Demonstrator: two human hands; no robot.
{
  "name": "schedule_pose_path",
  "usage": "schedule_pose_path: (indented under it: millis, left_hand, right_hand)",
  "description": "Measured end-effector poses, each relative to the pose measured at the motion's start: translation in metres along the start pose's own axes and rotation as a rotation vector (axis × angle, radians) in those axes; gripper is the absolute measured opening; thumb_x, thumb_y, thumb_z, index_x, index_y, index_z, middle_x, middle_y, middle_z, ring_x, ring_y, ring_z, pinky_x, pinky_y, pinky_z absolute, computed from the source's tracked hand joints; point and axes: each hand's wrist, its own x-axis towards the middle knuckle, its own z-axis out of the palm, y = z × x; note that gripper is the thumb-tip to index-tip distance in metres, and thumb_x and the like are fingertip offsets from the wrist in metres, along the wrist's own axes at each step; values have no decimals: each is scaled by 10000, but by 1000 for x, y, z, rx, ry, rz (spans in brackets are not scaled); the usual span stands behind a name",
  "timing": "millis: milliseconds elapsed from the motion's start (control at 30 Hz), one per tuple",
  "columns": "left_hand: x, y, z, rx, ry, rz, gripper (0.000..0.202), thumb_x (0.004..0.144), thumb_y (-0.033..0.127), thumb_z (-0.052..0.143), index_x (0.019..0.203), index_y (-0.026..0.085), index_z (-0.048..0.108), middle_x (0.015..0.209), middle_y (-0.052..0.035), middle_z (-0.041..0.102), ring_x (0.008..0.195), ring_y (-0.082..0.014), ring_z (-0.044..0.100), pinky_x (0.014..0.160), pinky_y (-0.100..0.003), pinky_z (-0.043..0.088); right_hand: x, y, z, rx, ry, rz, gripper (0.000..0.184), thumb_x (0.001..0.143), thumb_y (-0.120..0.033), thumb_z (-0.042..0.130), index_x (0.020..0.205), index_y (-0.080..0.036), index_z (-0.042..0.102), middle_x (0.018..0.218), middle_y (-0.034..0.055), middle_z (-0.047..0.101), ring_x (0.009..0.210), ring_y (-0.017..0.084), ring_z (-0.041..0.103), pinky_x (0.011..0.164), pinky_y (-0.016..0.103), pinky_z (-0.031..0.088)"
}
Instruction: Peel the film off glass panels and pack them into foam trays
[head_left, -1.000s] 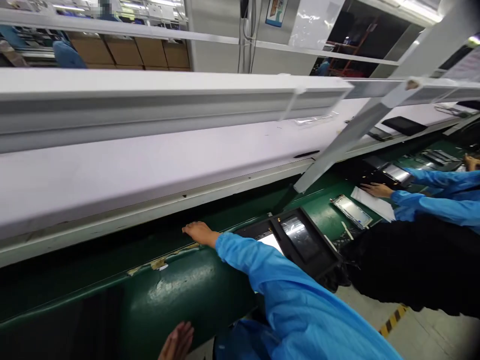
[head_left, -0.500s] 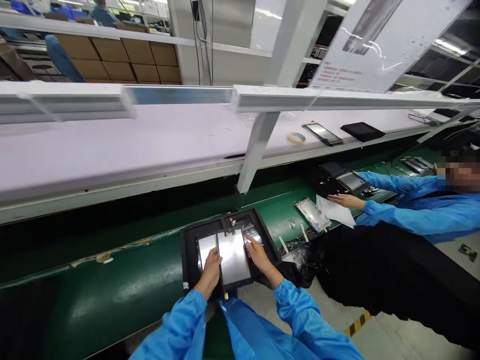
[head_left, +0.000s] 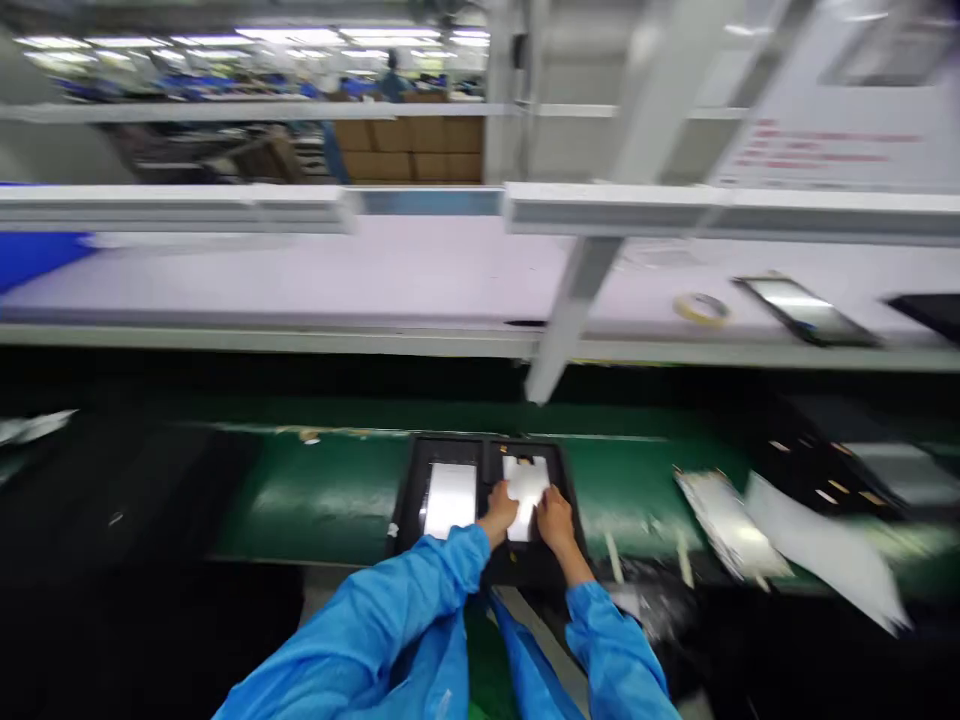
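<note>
A black tray (head_left: 406,500) with two compartments lies on the green surface before me. In its right compartment is a flat silver panel (head_left: 527,485), a screen-like module with a small dark part at its top edge. My left hand (head_left: 501,512) grips the panel's left edge, fingers closed. At the opposite edge, my right hand (head_left: 554,515) has its fingers curled on the panel. Another bright silver panel (head_left: 451,498) lies in the left compartment, touched by neither hand. Motion blur hides the fine parts.
To the right lie a silver module (head_left: 727,525) and a white sheet (head_left: 821,545). A slanted white post (head_left: 574,320) and a shelf edge (head_left: 300,340) stand beyond the tray. On the shelf are a tape roll (head_left: 701,308) and a dark-framed panel (head_left: 810,310).
The panel between my hands has gone from over the tray's middle into the right compartment. My view has turned left and levelled; the co-worker is out of sight.
</note>
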Motion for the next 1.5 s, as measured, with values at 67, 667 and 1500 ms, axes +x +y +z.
schedule_pose_path:
  millis: [67,667,1500]
  left_hand:
    - [-3,5,0,-37,12,-19,675,654,101,631,1328,151,604,1453,-136,561,1396,-282,455,1185,-351,304]
    - [-76,-102,-205,-458,446,277,140,734,174,709,865,207,745,1067,-96,709,988,-242,660,1001,-437,502]
    - [-196,-335,-567,-968,768,-107,551,413,719,863,715,271,752,828,-93,767,987,-417,711,979,-557,535]
  right_hand:
    - [5,12,16,-68,-9,-54,369,836,-184,514,1159,-114,677,1315,231,636,1356,314,532,1116,395,389]
    - [-21,-19,37,129,139,-257,733,887,-547,307,1328,-36,591,1471,301,487,1491,396,349,1187,553,345]
    - [8,-797,256,-327,-418,-1115,500,991,-201,481,1476,-84,516,1529,193,508,1439,285,465,1207,411,359]
